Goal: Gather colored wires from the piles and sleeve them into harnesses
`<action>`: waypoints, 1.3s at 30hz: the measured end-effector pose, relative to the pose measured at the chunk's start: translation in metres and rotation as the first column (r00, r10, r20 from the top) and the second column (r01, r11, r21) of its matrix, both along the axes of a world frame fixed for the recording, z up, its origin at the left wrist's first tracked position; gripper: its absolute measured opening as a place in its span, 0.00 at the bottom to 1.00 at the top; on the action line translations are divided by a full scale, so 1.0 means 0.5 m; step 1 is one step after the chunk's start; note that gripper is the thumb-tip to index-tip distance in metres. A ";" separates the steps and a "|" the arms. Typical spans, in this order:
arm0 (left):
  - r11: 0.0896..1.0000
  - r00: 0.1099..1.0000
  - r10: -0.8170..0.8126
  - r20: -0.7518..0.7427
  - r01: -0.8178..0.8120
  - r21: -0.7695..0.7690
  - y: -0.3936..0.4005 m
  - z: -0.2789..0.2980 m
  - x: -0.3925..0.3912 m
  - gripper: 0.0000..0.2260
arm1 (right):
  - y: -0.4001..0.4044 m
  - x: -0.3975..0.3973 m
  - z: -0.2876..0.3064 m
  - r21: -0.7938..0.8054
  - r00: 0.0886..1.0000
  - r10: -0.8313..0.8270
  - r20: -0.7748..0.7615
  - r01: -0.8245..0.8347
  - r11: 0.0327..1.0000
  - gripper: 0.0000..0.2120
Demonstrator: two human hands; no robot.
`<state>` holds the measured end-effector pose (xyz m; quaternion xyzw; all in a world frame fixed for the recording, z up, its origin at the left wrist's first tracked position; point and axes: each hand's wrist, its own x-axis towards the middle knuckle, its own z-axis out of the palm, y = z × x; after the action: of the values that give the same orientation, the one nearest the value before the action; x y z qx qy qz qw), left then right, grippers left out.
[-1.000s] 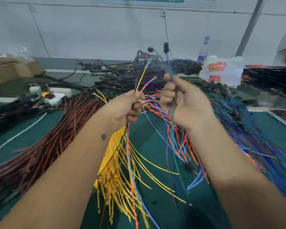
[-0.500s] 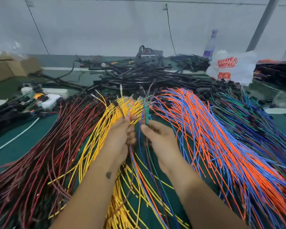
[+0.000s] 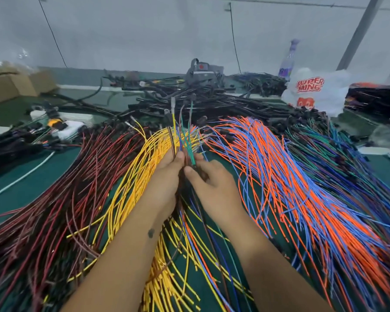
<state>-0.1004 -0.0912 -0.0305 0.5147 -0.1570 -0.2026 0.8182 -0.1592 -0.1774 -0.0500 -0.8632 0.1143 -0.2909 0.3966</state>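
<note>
A small mixed bundle of wires (image 3: 182,134), yellow, green, brown and blue with metal terminals at the tips, stands upright between both hands. My left hand (image 3: 167,179) grips the bundle from the left. My right hand (image 3: 212,185) pinches the same bundle from the right, fingertips at its base. The two hands touch at the middle of the green table (image 3: 27,183). Around them lie fanned piles: dark red wires (image 3: 61,199), yellow wires (image 3: 135,176), orange and blue wires (image 3: 284,176), and green and blue wires (image 3: 338,149) at the far right.
Black sleeved harnesses (image 3: 189,102) are heaped behind the piles. A white plastic bag (image 3: 313,91) and a bottle (image 3: 287,59) stand at the back right. Cardboard boxes (image 3: 11,84) sit at the back left, with connectors (image 3: 59,127) nearby.
Both hands came down from chest height to just above the table and drew together. The loose wires that hung from the raised hands now form one upright bundle between them.
</note>
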 end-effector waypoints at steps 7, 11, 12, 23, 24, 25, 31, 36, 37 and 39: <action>0.995 0.995 0.064 -0.080 -0.070 -0.074 0.008 0.001 0.012 0.12 | 0.021 -0.005 0.002 0.117 0.984 0.107 -0.140 -0.091 0.989 0.19; 0.998 1.000 0.008 0.018 -0.009 0.060 0.008 0.000 0.008 0.13 | 0.010 0.002 0.013 0.579 0.994 0.021 0.103 -0.077 0.811 0.13; 0.995 0.997 -0.071 0.000 0.071 0.070 0.007 0.001 0.005 0.13 | 0.003 0.003 0.016 0.621 0.991 0.015 0.130 -0.093 0.778 0.09; 0.914 0.971 -0.237 0.037 0.210 0.347 -0.005 -0.008 -0.014 0.16 | -0.040 -0.002 0.019 0.700 0.967 -0.096 0.235 -0.099 0.707 0.14; 0.917 0.976 -0.212 0.055 0.179 0.355 -0.005 -0.009 -0.014 0.14 | -0.040 -0.001 0.018 0.696 0.969 -0.084 0.231 -0.104 0.711 0.16; 0.919 0.976 -0.200 0.086 0.156 0.362 -0.005 -0.011 -0.014 0.13 | -0.039 0.001 0.017 0.687 0.971 -0.083 0.223 -0.096 0.720 0.15; 0.894 0.934 -0.107 0.341 -0.059 0.443 -0.005 -0.020 -0.012 0.11 | -0.027 0.012 0.006 0.711 0.974 -0.120 0.192 -0.054 0.701 0.06; 0.854 0.802 -0.051 0.595 -0.274 0.443 -0.002 -0.020 -0.017 0.14 | -0.027 0.012 0.009 0.737 0.977 -0.114 0.179 -0.056 0.674 0.07; 0.849 0.774 -0.034 0.632 -0.311 0.427 -0.003 -0.021 -0.017 0.14 | -0.030 0.010 0.011 0.742 0.978 -0.091 0.187 -0.080 0.666 0.07; 0.833 0.727 -0.022 0.686 -0.366 0.414 -0.005 -0.024 -0.014 0.13 | -0.032 0.006 0.015 0.740 0.978 -0.061 0.199 -0.109 0.664 0.08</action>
<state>-0.1077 -0.0939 -0.0424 0.7673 -0.3265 0.0399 0.5506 -0.1561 -0.1931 -0.0426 -0.5910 0.1703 -0.3013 0.7287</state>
